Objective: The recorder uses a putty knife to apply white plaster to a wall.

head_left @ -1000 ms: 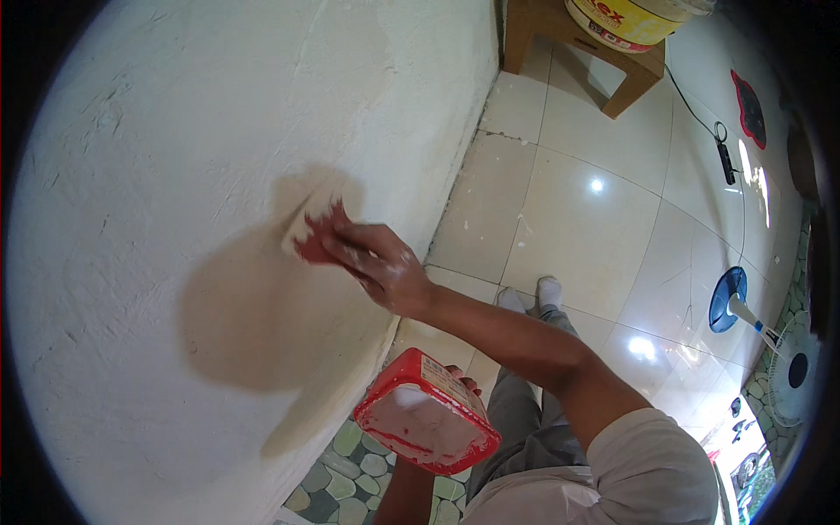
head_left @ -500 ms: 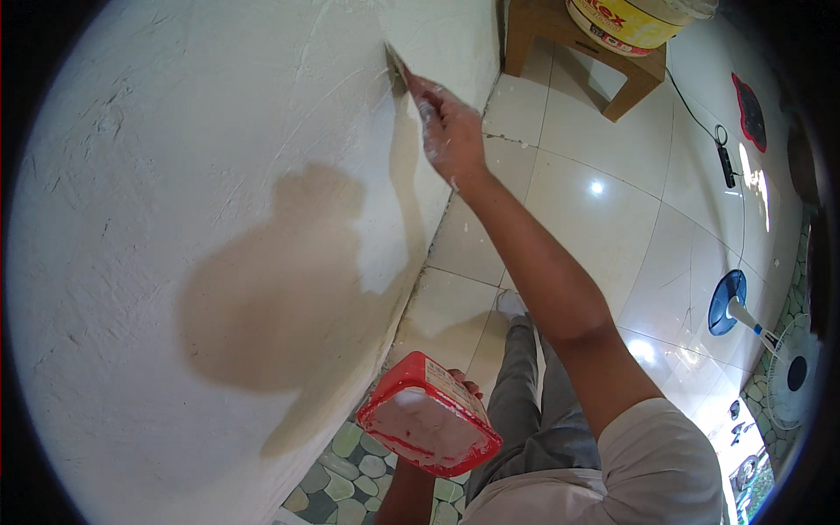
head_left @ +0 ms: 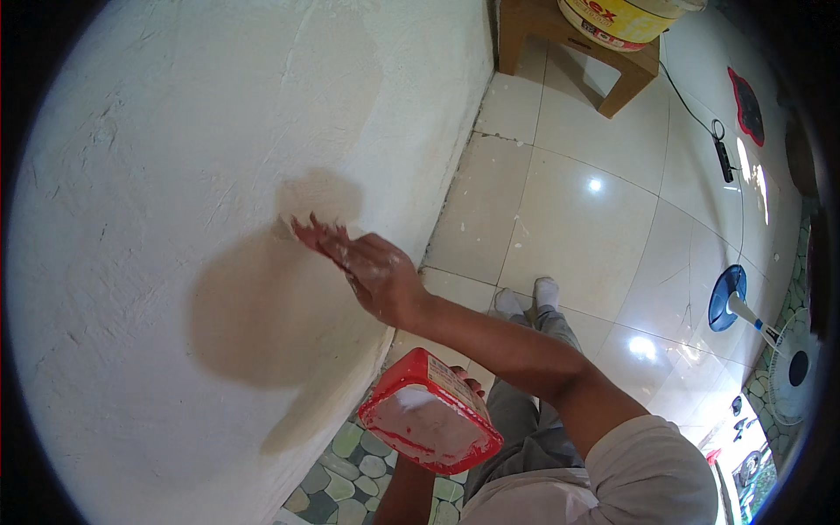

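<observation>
In my left hand (head_left: 469,380) is a red plastic tub (head_left: 406,371), held by its far side; most of that hand is behind it. White putty (head_left: 433,422) fills the tub, with smears along its rim. My right hand (head_left: 372,269), spotted with white, is up against the white plastered wall (head_left: 175,140), fingers extended along a putty knife (head_left: 287,227). Only a sliver of the blade edge shows past the fingertips; the rest is hidden under the hand. Fine ridges and scrape marks run over the wall, and my shadow falls on it.
A brown stool (head_left: 612,66) carries a yellow-and-white bucket (head_left: 612,24) at the back. On the tiled floor (head_left: 586,227) lie a cable with a black power strip (head_left: 724,162) and a dark red-edged mat (head_left: 745,107). A fan (head_left: 794,367) with a blue base stands at right.
My right hand has come down the wall, nearer and to the left, with the putty knife. The left hand and tub have barely moved. Both my feet now show.
</observation>
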Tool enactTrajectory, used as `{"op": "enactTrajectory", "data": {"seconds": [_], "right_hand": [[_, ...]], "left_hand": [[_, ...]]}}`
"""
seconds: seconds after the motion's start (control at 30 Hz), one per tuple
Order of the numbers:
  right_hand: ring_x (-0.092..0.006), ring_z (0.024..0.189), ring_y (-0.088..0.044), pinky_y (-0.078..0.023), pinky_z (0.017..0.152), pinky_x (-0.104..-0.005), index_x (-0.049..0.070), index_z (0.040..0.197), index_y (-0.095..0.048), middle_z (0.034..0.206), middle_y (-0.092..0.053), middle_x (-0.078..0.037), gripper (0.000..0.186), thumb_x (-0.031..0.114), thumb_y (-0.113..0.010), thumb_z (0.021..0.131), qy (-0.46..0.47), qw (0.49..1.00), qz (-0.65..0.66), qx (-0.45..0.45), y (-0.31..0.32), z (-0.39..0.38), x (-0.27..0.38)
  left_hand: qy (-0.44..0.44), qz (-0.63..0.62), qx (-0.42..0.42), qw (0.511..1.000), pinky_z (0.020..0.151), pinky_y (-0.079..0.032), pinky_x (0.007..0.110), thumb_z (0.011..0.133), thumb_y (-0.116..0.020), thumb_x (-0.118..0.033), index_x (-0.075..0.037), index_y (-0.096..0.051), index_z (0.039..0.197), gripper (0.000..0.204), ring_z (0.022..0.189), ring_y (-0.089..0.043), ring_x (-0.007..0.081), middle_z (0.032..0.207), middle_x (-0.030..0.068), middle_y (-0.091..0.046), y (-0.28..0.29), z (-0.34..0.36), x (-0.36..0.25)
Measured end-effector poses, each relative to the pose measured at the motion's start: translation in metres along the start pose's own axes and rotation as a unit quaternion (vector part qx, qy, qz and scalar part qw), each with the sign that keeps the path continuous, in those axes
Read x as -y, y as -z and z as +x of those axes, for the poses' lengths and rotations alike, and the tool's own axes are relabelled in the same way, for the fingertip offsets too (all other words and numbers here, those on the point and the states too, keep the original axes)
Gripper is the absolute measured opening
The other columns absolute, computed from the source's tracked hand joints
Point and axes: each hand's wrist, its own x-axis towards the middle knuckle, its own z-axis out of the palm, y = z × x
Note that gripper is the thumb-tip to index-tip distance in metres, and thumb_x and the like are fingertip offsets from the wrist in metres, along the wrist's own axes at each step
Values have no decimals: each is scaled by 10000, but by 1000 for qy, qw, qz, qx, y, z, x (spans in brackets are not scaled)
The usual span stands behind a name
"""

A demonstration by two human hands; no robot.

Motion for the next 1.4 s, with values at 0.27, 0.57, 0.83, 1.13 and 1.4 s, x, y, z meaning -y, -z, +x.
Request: {"op": "enactTrajectory", "data": {"seconds": [0.27, 0.57, 0.83, 1.13, 1.4], "right_hand": [[-325, 834, -595, -498, 801, -404, 97, 1318, -588, 981, -656, -162, 503, -37, -542, 835, -101, 994, 5, -28, 37, -1, -35], [-385, 920, -614, -501, 842, -404, 42, 1281, -594, 1087, -664, -201, 425, -38, -532, 868, -157, 971, -69, -169, -17, 57, -55], [-351, 879, -605, -500, 777, -439, 44, 1283, -589, 1040, -679, -163, 456, -30, -586, 833, -173, 983, 14, -59, -41, 22, 11], [-318, 830, -603, -515, 773, -400, 71, 1231, -631, 1090, -684, -139, 358, 6, -590, 881, -145, 989, 25, -29, -1, -22, 11], [-372, 981, -634, -498, 858, -431, 41, 1196, -654, 1075, -679, -207, 327, 27, -523, 897, -196, 953, 61, -224, 32, 73, -57]], "left_hand": [[41, -28, -45, 998, 1075, -429, 496, 920, -607, -473, -44, -451, 1387, 653, 1272, -451, 336, 1339, 134, -518, 34, -14, -2], [-7, -72, -70, 995, 1026, -456, 526, 833, -638, -605, 34, -476, 1325, 823, 1219, -531, 377, 1262, 228, -553, 20, -29, 2], [-5, -7, -24, 1000, 1073, -432, 526, 908, -646, -445, -29, -445, 1392, 669, 1298, -449, 362, 1346, 154, -510, 32, -48, 4], [53, -42, -18, 998, 1060, -439, 536, 899, -643, -479, -42, -448, 1397, 691, 1291, -452, 371, 1340, 159, -512, 13, -51, 5], [-7, 2, -47, 999, 1036, -446, 561, 900, -622, -518, -60, -456, 1401, 699, 1263, -471, 390, 1329, 172, -513, 42, -71, 11]]}}
